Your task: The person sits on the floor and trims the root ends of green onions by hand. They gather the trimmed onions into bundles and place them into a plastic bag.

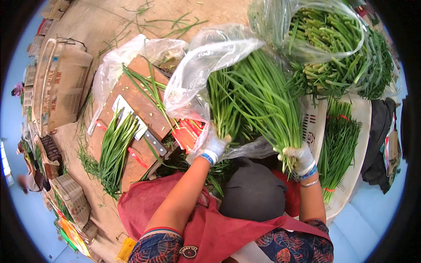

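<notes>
My right hand (299, 159), in a whitish glove, grips the lower ends of a large bunch of long green leafy stalks (269, 95), perhaps garlic chives. My left hand (215, 144), gloved too, is at the edge of a clear plastic bag (210, 56), beside the stem ends of more stalks (223, 105); its fingers are partly hidden, so its hold is unclear. To the left, a wooden board (148, 88) bears a knife with a black handle (156, 143), a smaller bunch of stalks (115, 148) lying across its blade, red ties (137, 157) and red printed strips (187, 136).
Thick-stemmed greens (342, 56) fill a clear bag at the upper right. A white plastic crate (361, 131) holds bunches with red bands (338, 148). Plastic crates (62, 88) stand on the left. Loose leaves (177, 24) litter the floor. A person (31, 182) is at the far left.
</notes>
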{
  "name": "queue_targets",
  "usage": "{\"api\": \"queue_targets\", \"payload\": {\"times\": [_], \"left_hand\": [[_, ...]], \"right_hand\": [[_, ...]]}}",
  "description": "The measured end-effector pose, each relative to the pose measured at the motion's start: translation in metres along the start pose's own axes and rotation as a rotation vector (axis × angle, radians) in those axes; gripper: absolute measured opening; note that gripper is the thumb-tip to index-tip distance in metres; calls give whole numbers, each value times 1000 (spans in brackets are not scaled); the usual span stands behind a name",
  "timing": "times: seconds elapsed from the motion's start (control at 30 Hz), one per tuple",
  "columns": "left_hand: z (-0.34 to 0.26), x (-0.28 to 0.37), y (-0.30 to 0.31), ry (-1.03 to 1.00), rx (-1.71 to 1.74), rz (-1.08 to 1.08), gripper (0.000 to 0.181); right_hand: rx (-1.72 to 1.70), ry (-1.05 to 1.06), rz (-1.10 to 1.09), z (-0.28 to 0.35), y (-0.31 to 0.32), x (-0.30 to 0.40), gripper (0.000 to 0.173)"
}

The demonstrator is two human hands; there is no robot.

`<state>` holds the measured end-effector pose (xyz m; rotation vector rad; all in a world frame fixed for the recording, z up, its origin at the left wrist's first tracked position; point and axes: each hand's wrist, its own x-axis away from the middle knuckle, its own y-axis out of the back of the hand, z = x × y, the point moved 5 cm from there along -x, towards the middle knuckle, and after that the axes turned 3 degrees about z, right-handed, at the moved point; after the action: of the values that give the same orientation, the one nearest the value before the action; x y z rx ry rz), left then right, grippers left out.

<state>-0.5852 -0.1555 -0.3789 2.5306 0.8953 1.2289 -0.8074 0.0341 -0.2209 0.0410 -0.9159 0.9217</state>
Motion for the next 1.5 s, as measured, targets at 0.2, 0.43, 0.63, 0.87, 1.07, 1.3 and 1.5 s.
{"api": "queue_targets", "payload": {"times": [0.2, 0.43, 0.63, 0.87, 1.07, 1.3, 1.5], "left_hand": [[-41, 75, 18, -168, -31, 288, 87], [-53, 146, 46, -104, 648, 430, 62], [-85, 204, 71, -190, 823, 437, 55], [-152, 286, 62, -772, 424, 442, 80], [-150, 342, 66, -863, 807, 545, 91], [-132, 375, 106, -930, 1282, 632, 118], [-108, 384, 145, -937, 1458, 488, 118]], "right_hand": [[-68, 75, 9, -19, -4, 54, 66], [54, 174, -12, -3, -6, 121, 57], [68, 226, 87, 18, -39, 199, 51], [119, 316, 188, 6, -64, 280, 62], [679, 326, 199, -22, -111, 309, 67], [1302, 504, 295, -38, -156, 317, 70], [1454, 440, 386, -39, -209, 330, 69]]}}
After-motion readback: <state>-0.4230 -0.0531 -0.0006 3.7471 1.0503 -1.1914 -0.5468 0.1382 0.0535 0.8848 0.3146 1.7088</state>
